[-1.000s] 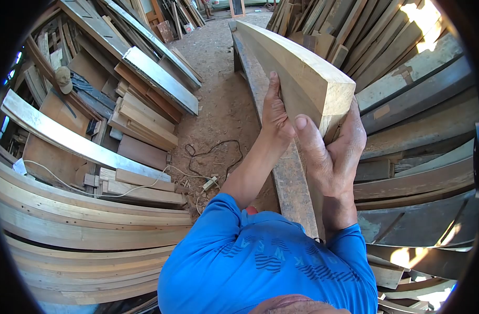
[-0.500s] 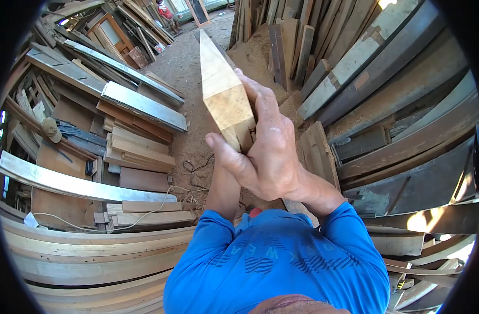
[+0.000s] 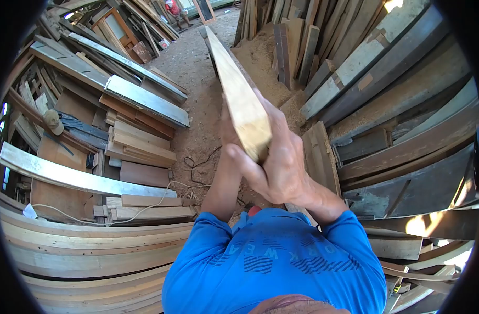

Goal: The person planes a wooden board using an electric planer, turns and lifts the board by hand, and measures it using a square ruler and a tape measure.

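A long, pale squared wooden beam points away from me, its near end raised close to my chest. My right hand is closed around the near end, with the thumb across the left side of the end face and the fingers along the right side. On the beam's left side, my left hand presses against the wood, slightly blurred. Its fingers are mostly hidden behind the beam.
Stacked boards line the left side, with long planks at lower left. Timber leans on the right. A cord crosses the left boards. Sawdust covers the floor. Another person is far back.
The beam's near end has shifted right and swung so more of its length shows. My right hand moved slightly right with it. My left hand now shows beside the beam.
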{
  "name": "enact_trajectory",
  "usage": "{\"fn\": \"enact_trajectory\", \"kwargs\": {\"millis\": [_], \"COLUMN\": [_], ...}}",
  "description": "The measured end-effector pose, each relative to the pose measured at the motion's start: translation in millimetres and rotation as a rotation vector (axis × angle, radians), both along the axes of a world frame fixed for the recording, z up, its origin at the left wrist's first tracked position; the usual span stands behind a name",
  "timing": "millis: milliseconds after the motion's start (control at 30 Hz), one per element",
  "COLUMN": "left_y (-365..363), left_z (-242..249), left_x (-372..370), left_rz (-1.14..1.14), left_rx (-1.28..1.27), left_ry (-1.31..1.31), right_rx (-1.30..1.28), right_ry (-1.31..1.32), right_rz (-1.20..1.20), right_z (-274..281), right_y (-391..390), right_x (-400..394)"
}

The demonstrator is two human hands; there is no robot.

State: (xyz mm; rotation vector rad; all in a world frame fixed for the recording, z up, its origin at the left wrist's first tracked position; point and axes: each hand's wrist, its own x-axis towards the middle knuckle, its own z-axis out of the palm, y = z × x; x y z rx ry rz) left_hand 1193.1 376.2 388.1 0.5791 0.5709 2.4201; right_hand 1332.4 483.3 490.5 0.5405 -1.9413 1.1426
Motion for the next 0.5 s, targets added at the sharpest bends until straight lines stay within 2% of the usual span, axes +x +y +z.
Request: {"fn": "enact_trajectory", "kwargs": {"millis": [100, 233, 300, 433, 500], "left_y": [-7.4, -2.6, 6.9, 23.6, 38.3], "left_z": [-38.9, -101.9, -111.6, -207.6, -233.7], "left_x": [-4.2, 8.5, 27.2, 34.3, 45.2], "left_rz": [-0.006, 0.136, 0.067, -0.05, -0.067], "left_rx": [-0.16, -0.629, -0.81, -0.832, -0.834], "left_ry": [-0.063, -0.279, -0.449, -0.457, -0.47], "right_rx": [0.004, -0.04, -0.078, -0.197, -0.095], "right_ry": [-0.048, -0.217, -0.418, -1.014, -1.012], "right_rz": [-0.022, -0.055, -0.108, -0.251, -0.357], "right_z": [-48.8, -122.8, -157.4, -223.7, -271.7], "right_y": [9.7, 21.2, 28.0, 37.5, 41.0], "right_x": [14.9, 51.6, 70.0, 94.7, 99.2]}}
